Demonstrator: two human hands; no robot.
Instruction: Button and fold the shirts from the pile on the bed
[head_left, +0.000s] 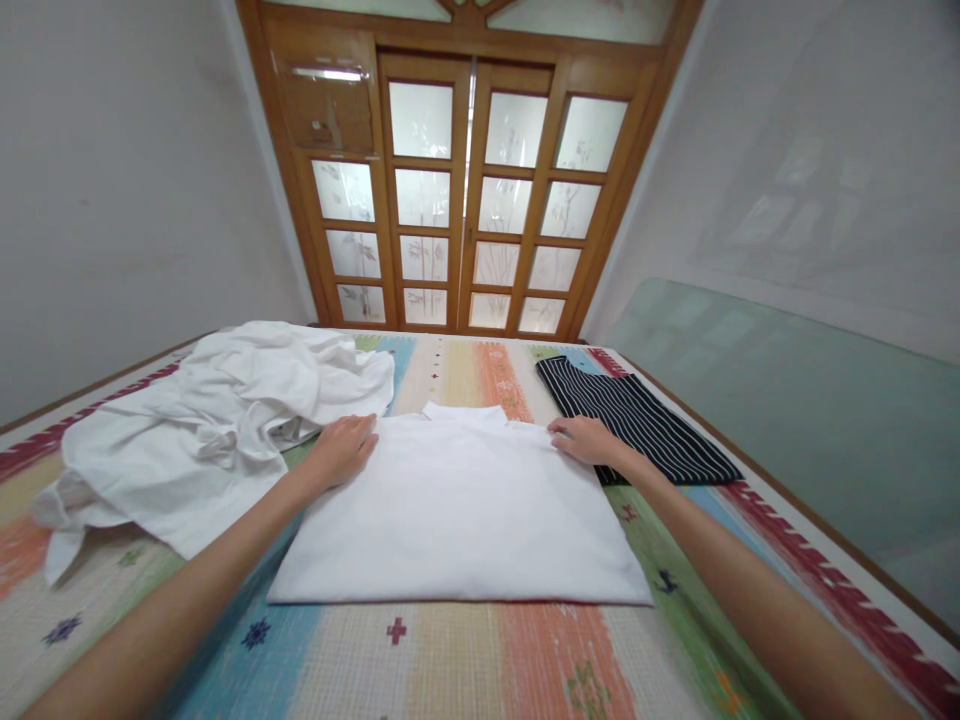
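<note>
A white collared shirt (465, 510) lies folded into a wide, flat shape in front of me, its collar at the far edge. My left hand (346, 450) is at the shirt's far left corner, fingers closed on the edge. At the far right corner, my right hand (583, 440) pinches the shirt's edge between thumb and fingers. The undersides of both hands are hidden. To the left is a crumpled heap of white clothing (225, 410), close to my left hand. Beyond my right hand lies a folded black garment with white stripes (637, 420).
A colourful patterned cloth (442, 660) covers the surface under the garments. A pale green panel (787, 400) runs along the right side. Walls rise on both sides, and wooden doors with glass panes (461, 200) stand at the far end.
</note>
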